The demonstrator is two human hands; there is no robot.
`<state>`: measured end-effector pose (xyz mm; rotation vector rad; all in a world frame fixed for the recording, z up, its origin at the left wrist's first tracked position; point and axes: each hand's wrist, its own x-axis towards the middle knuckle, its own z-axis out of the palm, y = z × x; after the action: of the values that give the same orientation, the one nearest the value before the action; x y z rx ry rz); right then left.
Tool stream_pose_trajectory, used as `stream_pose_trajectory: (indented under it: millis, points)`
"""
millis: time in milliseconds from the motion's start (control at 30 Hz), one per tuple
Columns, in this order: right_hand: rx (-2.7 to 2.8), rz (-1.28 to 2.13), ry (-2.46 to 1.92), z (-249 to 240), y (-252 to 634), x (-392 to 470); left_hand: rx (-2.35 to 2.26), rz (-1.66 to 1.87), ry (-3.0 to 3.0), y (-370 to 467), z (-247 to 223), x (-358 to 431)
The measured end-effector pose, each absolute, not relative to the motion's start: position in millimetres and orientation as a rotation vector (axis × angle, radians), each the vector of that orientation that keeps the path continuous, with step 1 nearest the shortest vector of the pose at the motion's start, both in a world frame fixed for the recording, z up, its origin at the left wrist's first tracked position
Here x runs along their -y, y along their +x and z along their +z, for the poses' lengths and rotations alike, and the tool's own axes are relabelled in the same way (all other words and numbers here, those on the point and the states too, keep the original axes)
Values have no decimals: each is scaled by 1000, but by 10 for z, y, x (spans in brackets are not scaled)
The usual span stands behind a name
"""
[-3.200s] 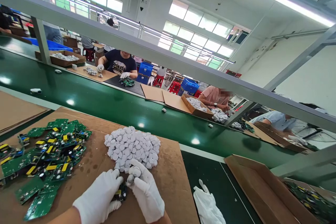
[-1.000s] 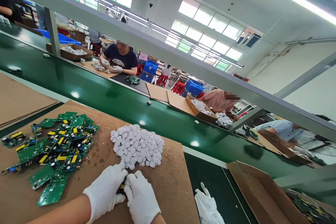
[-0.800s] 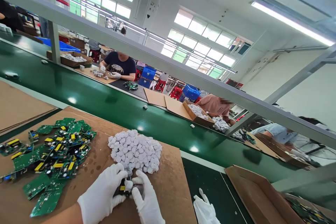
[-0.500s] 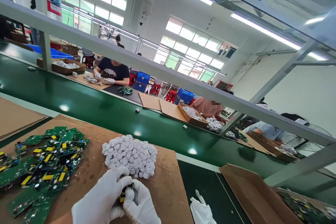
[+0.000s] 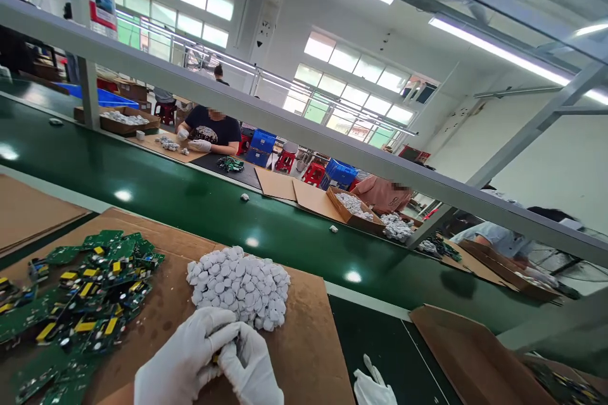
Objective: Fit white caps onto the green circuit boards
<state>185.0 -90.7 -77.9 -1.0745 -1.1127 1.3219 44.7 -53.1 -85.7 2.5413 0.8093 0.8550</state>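
Observation:
Both hands wear white gloves and meet over the cardboard sheet point(image 5: 304, 329). My left hand point(image 5: 183, 357) and my right hand point(image 5: 249, 361) are closed round a small circuit board piece point(image 5: 216, 359), mostly hidden by the fingers, with a bit of yellow showing. Just beyond them lies a heap of round white caps point(image 5: 240, 285). To the left, green circuit boards with yellow parts point(image 5: 90, 291) are piled on the cardboard.
A green conveyor belt point(image 5: 190, 196) crosses beyond the cardboard, with a few white pieces on it. At the right lie a white glove point(image 5: 373, 387) and an open cardboard box point(image 5: 468, 354). People sit across the belt behind a metal rail point(image 5: 285, 123).
My fingers have closed further over the board piece, hiding more of it. The white piece on the belt has shifted slightly left relative to the far bench. The view has tilted a little.

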Motion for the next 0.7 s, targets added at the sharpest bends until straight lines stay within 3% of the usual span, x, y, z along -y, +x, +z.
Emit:
stream_pose_trajectory:
  millis: [233,700]
  points:
    - [1105,1387,-1118,-1018,1835,892,-894,731,2406,494,-844,567]
    - [1143,1252,-1163,-907,1908,1032,-965,905,2186,480,-1128,570]
